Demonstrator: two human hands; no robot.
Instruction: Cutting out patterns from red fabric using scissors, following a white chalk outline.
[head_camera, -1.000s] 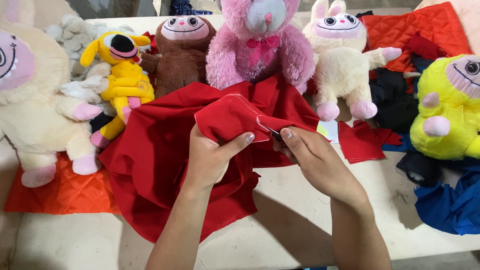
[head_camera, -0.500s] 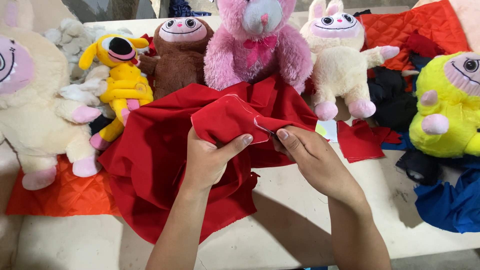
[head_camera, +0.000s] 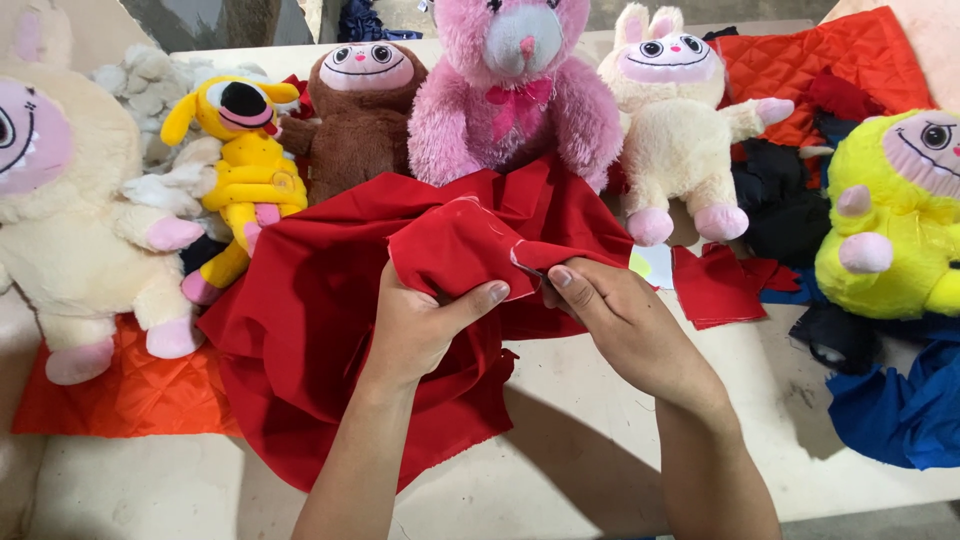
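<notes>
Your left hand (head_camera: 425, 325) grips a raised fold of the red cloth (head_camera: 330, 330) at the centre of the frame, thumb pressed along the fold's lower edge and fingers tucked behind it. Your right hand (head_camera: 625, 325) meets it just to the right, fingertips pinched tight on the fold's edge — something thin and dark shows between them, too small to make out. The rest of the cloth spreads down and left over the pale table (head_camera: 590, 450), its lower edge ragged.

Behind the cloth, across the top of the frame, sits a row of plush toys: a yellow one (head_camera: 240, 150), a brown one (head_camera: 360, 110), a pink bear with a bow (head_camera: 515, 90) and a cream rabbit-eared one (head_camera: 680, 130). A big cream toy (head_camera: 70, 220) fills the left edge on an orange quilted mat (head_camera: 120, 395) — a yellow-green one (head_camera: 895, 215) sits at the right edge. Small red scraps (head_camera: 720, 285) lie just right of your hands, and blue fabric (head_camera: 900, 410) at lower right.
</notes>
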